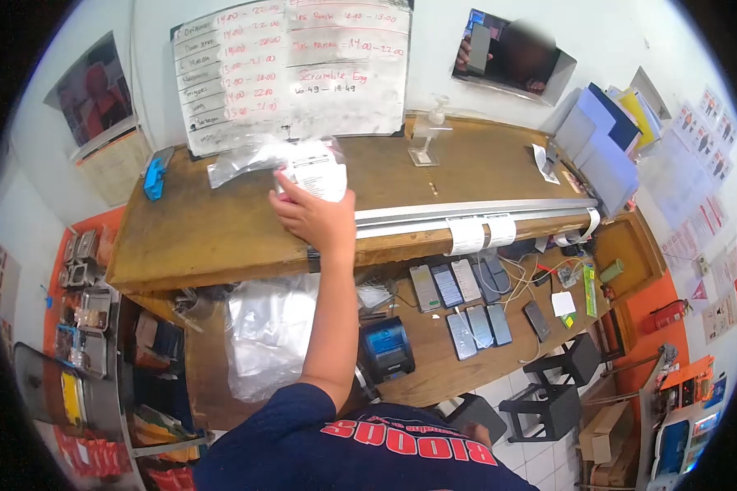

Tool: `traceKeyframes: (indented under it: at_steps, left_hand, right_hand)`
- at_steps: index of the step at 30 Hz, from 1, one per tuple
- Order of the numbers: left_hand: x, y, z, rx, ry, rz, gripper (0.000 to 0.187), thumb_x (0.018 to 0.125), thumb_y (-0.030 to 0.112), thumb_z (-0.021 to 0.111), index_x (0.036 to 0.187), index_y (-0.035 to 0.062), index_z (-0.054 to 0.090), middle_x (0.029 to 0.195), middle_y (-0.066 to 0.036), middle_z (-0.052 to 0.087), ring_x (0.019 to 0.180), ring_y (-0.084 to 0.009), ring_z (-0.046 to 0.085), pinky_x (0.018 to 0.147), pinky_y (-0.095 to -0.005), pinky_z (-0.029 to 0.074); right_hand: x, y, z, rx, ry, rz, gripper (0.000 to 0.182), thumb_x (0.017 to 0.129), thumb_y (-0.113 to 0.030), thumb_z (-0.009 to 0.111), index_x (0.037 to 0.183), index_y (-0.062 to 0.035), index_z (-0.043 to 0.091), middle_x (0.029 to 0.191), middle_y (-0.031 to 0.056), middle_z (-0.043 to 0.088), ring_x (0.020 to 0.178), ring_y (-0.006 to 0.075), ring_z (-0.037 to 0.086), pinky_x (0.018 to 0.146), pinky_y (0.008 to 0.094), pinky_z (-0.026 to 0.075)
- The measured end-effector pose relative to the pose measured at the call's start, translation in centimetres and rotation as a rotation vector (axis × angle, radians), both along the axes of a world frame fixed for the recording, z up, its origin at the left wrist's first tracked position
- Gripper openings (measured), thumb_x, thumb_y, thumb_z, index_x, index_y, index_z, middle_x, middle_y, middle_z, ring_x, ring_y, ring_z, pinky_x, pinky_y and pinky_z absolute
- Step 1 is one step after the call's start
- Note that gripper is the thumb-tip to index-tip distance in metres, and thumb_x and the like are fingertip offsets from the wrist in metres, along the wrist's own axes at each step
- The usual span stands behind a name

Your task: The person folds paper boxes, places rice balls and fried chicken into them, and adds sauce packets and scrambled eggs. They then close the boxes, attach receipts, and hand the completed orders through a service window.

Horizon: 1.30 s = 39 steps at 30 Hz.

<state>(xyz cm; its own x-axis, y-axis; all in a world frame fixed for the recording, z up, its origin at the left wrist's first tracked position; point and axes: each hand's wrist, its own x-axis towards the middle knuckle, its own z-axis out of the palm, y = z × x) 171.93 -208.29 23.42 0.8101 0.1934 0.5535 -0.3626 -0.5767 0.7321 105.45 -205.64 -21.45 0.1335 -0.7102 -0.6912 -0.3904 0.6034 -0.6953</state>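
My left hand (318,219) reaches out over the wooden counter (221,221), its fingers closed round a clear plastic bag (319,155) with a white printed slip on it. The bag's contents are hard to make out; some pink or red shows at its edge. Beside it, against the whiteboard, lies crumpled clear plastic (250,164). A small patch of skin shows at the right edge of my navy shirt (303,442), but my right hand itself is out of sight.
Paper slips (467,235) hang from a metal rail (475,211) along the counter edge. Below are a stack of clear bags (270,327), a black printer (387,348) and several phones (458,334) with cables. An acrylic stand (423,154), blue tape dispenser (154,180) and black stools (544,409) stand around.
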Motion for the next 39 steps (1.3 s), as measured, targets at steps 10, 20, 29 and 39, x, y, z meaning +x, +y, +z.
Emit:
traceKeyframes:
  at_steps: [10,20,29,39]
  left_hand:
    - [-8.0,-3.1,3.0,-0.373,-0.200,-0.407,0.097,0.071,0.017,0.084,0.151,0.0034,0.031,0.139,-0.023,0.037,0.130,-0.0412,0.039,0.109,-0.0539,0.036]
    - [-18.0,-25.6,1.0,-0.173,-0.181,-0.793,0.088,0.068,0.030,0.087,0.135,-0.0024,0.040,0.129,-0.024,0.040,0.125,-0.0420,0.039,0.107,-0.0549,0.033]
    - [-18.5,-40.9,2.6,0.112,0.115,-0.663,0.105,0.063,0.038,0.087,0.143,0.0004,0.030,0.140,-0.024,0.037,0.131,-0.0432,0.036,0.114,-0.0509,0.031]
    - [-16.6,-45.0,1.4,0.243,0.306,-0.669,0.143,0.053,0.056,0.094,0.158,0.0045,0.012,0.159,-0.028,0.022,0.147,-0.0469,0.025,0.120,-0.0534,0.025]
  right_hand:
    - [7.9,-13.5,7.4,-0.014,-0.224,-0.153,0.019,0.093,-0.013,0.061,0.106,-0.0008,0.066,0.084,0.0087,0.068,0.063,0.0198,0.063,0.057,0.0330,0.054]
    - [4.3,-26.3,2.7,-0.054,-0.305,-0.024,0.015,0.095,-0.011,0.058,0.103,-0.0031,0.068,0.087,0.0090,0.070,0.073,0.0211,0.069,0.063,0.0323,0.058]
    - [-2.5,-28.4,3.0,0.084,-0.247,-0.211,0.021,0.090,-0.018,0.059,0.104,-0.0042,0.064,0.086,0.0132,0.073,0.072,0.0242,0.067,0.066,0.0352,0.053]
    - [-6.7,-26.5,0.4,0.010,-0.215,-0.354,0.029,0.095,-0.023,0.059,0.114,-0.0013,0.063,0.101,0.0177,0.073,0.076,0.0298,0.070,0.063,0.0392,0.055]
